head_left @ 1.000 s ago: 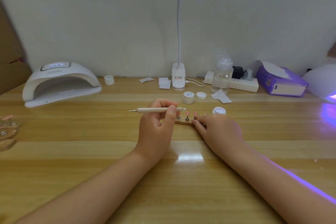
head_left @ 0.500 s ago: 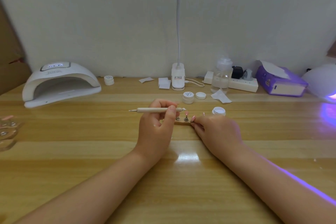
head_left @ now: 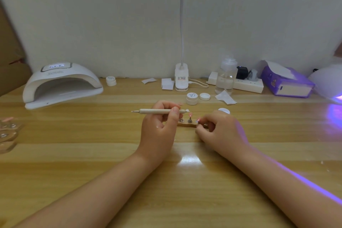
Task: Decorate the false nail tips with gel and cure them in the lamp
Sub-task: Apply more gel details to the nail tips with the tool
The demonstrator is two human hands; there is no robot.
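Left hand point(head_left: 159, 127): grips a wooden dotting pen point(head_left: 160, 111) level, tip pointing left.
Right hand point(head_left: 221, 131): fingers curled, pinching at the wooden nail stand point(head_left: 187, 125).
Nail tips point(head_left: 189, 115): upright on the stand, between both hands.
Gel jar point(head_left: 192, 98): just beyond the hands.
Curing lamp point(head_left: 61, 84): far left of the left hand.

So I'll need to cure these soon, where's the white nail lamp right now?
In the head view the white nail lamp sits at the table's far left against the wall, its opening facing the person, with a small white jar just to its right.
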